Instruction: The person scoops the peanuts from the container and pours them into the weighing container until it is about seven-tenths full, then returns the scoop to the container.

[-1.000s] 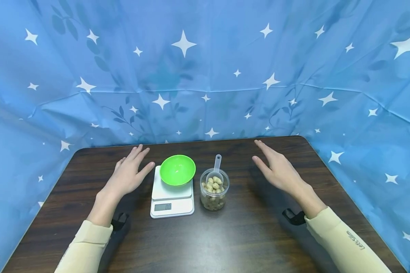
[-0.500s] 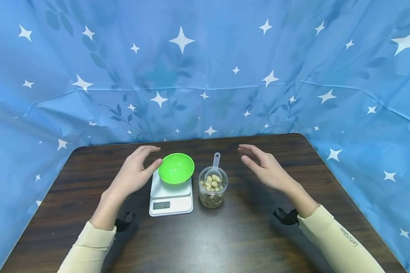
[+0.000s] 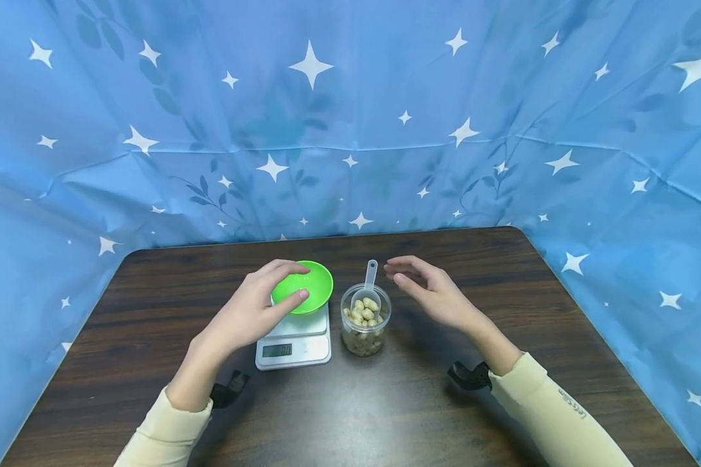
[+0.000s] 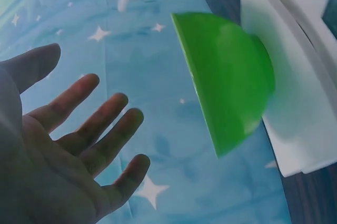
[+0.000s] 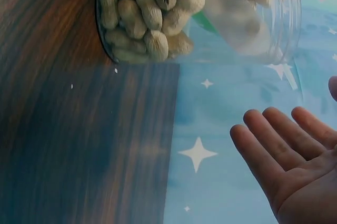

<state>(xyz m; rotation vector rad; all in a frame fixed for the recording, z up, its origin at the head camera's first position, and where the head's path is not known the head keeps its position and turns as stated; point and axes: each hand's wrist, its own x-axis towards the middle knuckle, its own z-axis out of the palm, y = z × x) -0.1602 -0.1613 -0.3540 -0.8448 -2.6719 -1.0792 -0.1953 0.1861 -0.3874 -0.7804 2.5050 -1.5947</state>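
Observation:
A green bowl (image 3: pixel 318 282) sits on a white kitchen scale (image 3: pixel 309 350) in the middle of the table. My left hand (image 3: pixel 257 305) hovers over the bowl's left side, fingers spread and holding nothing; the left wrist view shows a gap between its fingertips and the bowl (image 4: pixel 226 81). Right of the scale stands a clear plastic jar (image 3: pixel 365 340) of unshelled peanuts (image 5: pixel 139 10). A translucent scoop (image 3: pixel 371 275) stands in the jar, its handle up over the rim. My right hand (image 3: pixel 435 292) is in the air just right of the scoop handle, fingers relaxed and holding nothing.
The dark wood table (image 3: pixel 420 415) has rounded far corners. A blue cloth (image 3: pixel 350 117) with white stars hangs behind it and along its sides. The scale's display (image 3: pixel 277 350) faces me. Black straps (image 3: pixel 470 376) circle both wrists.
Both hands have moved inward: the left one rightward until over the bowl, the right one leftward close to the scoop. Bowl, scale and jar have stayed in place.

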